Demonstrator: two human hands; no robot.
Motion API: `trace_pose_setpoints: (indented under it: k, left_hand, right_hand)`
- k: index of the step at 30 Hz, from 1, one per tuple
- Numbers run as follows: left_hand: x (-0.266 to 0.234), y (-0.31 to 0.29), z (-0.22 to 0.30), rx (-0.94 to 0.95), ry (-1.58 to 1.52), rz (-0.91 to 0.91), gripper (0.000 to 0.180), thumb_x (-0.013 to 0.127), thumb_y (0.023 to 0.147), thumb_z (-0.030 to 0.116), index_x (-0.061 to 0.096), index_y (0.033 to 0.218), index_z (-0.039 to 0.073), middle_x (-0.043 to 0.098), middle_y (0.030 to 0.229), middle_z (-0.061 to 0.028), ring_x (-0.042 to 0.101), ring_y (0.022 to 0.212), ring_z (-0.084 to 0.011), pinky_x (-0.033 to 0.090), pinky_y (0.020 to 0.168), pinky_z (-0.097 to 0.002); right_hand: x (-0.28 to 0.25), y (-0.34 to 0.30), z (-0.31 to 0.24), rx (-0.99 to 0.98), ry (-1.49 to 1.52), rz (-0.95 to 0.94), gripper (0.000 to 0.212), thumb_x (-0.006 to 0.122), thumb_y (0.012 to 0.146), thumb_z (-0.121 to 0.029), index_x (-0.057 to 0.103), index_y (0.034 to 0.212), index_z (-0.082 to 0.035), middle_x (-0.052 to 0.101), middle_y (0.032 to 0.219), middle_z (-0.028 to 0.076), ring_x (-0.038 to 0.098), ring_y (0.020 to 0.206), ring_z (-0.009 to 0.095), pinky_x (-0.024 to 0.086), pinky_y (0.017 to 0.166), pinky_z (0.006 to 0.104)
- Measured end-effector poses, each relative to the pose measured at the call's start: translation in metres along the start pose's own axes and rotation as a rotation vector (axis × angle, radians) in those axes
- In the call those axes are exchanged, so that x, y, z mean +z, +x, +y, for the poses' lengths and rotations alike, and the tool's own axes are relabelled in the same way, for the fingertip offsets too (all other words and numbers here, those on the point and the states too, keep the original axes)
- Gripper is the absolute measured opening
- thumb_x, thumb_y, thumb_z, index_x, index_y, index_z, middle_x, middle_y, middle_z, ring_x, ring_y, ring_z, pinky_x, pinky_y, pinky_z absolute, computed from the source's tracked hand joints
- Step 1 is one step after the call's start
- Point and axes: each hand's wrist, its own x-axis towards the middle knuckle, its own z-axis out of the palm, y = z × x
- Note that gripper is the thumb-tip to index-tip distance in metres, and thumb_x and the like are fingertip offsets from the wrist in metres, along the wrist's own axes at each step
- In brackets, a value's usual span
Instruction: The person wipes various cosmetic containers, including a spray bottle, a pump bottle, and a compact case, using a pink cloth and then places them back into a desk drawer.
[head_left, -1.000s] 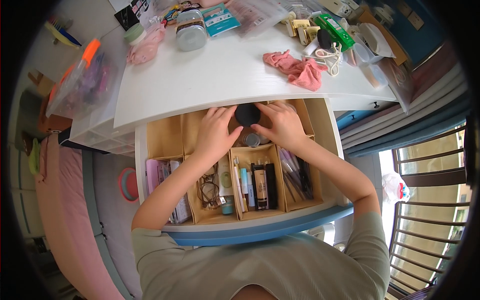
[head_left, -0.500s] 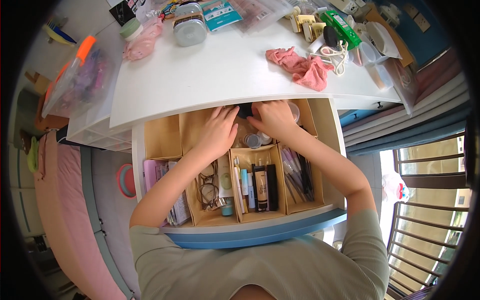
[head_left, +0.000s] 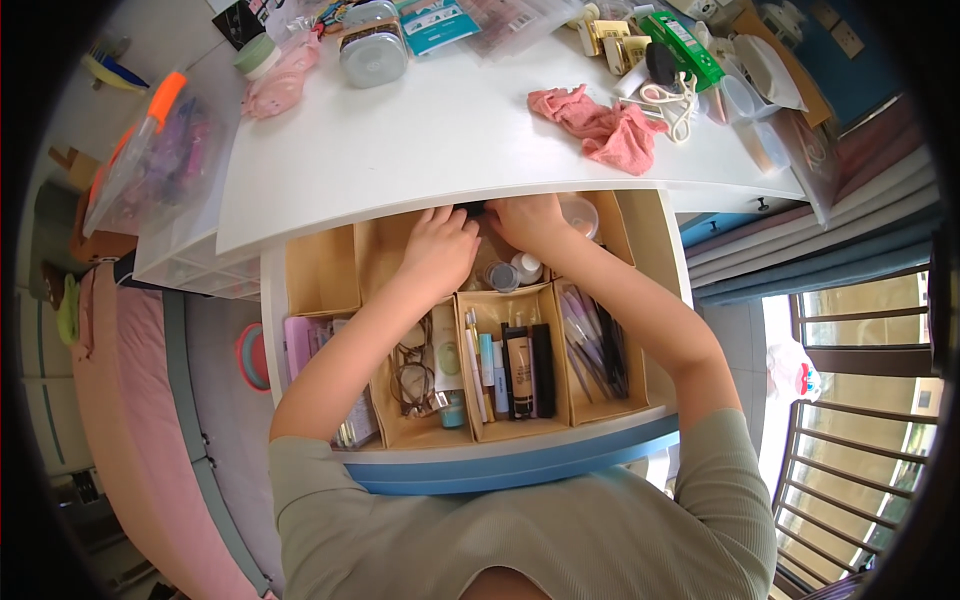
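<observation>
Both of my hands reach into the back of the open drawer (head_left: pixel 648 420), just under the desk's front edge. A black object (head_left: pixel 470 208) shows between them, mostly covered, so its kind cannot be made out. My left hand (head_left: pixel 446 246) has its fingers bent over the object's left part. My right hand (head_left: pixel 526 222) is closed at its right end, its fingertips partly hidden. Below the right hand stand a clear round jar (head_left: pixel 502 277) and a small white bottle (head_left: pixel 526 267). A round clear container (head_left: pixel 580 218) lies right of that wrist.
Cardboard compartments in front hold eyeglasses (head_left: pixel 412 385), a foundation tube (head_left: pixel 519 375) and several brushes (head_left: pixel 590 340). On the white desktop (head_left: pixel 400 140) lie a pink cloth (head_left: pixel 610 130), a lidded container (head_left: pixel 374 60) and a green box (head_left: pixel 684 50). A lidded bin (head_left: pixel 165 150) stands left.
The black object has gone farther back under the desk edge, and less of it shows. My left hand has shifted slightly right, and my right hand slightly left and back.
</observation>
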Motion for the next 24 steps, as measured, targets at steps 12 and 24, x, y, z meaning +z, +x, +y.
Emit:
trace_pose_setpoints:
  k: [12,24]
  left_hand:
    - [-0.044,-0.014,0.026,-0.023,-0.111,0.150,0.014,0.052,0.084,0.014,0.063,0.088,0.005,0.063,0.081,-0.0070,0.059,0.083,-0.0245,0.048,0.074,-0.0357]
    - [-0.088,-0.004,0.054,-0.014,-0.165,0.296,0.012,0.058,0.081,0.016,0.061,0.072,0.008,0.059,0.066,-0.0053,0.058,0.062,-0.0245,0.047,0.055,-0.0350]
  right_hand:
    - [-0.050,-0.030,0.019,-0.040,0.337,-0.079,0.023,0.060,0.076,-0.023,0.067,0.097,-0.015,0.065,0.089,0.009,0.062,0.080,0.027,0.047,0.073,0.0413]
    - [-0.114,-0.094,0.035,-0.073,0.598,0.199,0.010,0.063,0.075,-0.011,0.067,0.084,-0.009,0.062,0.089,0.003,0.059,0.081,0.024,0.049,0.069,0.0330]
